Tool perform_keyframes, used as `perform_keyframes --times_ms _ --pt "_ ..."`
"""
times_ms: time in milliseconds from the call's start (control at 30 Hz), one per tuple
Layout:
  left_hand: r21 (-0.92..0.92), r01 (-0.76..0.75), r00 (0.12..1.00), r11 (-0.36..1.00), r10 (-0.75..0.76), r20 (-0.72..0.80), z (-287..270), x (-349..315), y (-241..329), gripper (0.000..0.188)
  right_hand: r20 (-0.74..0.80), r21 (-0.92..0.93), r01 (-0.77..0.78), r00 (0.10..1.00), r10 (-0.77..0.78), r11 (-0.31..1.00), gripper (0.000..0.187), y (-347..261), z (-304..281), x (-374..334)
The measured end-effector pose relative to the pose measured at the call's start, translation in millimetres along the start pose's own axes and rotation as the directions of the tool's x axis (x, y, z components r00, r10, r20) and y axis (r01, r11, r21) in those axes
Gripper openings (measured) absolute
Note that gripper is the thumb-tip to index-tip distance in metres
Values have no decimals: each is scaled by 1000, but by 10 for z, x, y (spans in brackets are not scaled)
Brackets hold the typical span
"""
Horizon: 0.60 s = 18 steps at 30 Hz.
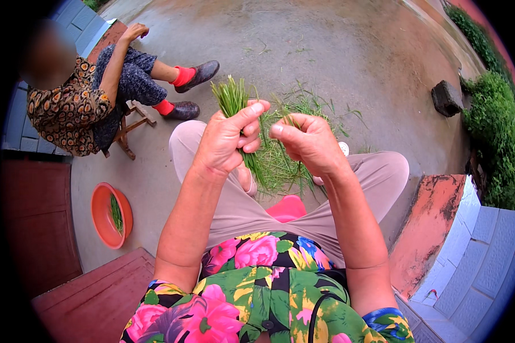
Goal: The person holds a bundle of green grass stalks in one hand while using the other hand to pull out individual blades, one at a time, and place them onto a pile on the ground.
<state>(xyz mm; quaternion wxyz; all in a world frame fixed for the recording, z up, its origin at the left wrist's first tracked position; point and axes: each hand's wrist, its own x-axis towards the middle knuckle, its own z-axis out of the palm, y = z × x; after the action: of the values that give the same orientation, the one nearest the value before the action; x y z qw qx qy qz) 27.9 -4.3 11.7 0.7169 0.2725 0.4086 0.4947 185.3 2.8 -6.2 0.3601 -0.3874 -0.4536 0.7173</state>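
My left hand (226, 137) is closed round a bunch of thin green stalks that look like chives (230, 98). Their cut-looking pale ends point up and away, while the long blades hang below the fist. Just to the right, my right hand (309, 140) is raised, thumb and forefinger pinched on what seem to be a few thin stalks (281, 106). The two hands are close but apart. Beneath them, loose green blades and trimmings (286, 163) lie scattered on the concrete between my feet.
On the left, a person (68, 108) in a patterned top sits on a wooden stool (126, 134). An orange-red basin (101, 220) with some green blades stands nearer me. A dark block (446, 98) and bushes (495, 114) are at the right, beyond a low red-topped wall (429, 220).
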Motion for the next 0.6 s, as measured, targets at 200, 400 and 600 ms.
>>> perform_keyframes --times_ms 200,400,600 --pt "107 -2 1000 994 0 12 42 -58 -29 11 -118 40 117 987 -111 992 19 -123 4 12" --pt "204 -25 999 979 17 37 106 -101 -55 11 -113 -111 181 975 -193 977 19 -181 -19 40" --pt "167 40 998 985 -46 33 96 -99 -42 12 -113 -95 173 977 -183 980 16 -202 -11 14"
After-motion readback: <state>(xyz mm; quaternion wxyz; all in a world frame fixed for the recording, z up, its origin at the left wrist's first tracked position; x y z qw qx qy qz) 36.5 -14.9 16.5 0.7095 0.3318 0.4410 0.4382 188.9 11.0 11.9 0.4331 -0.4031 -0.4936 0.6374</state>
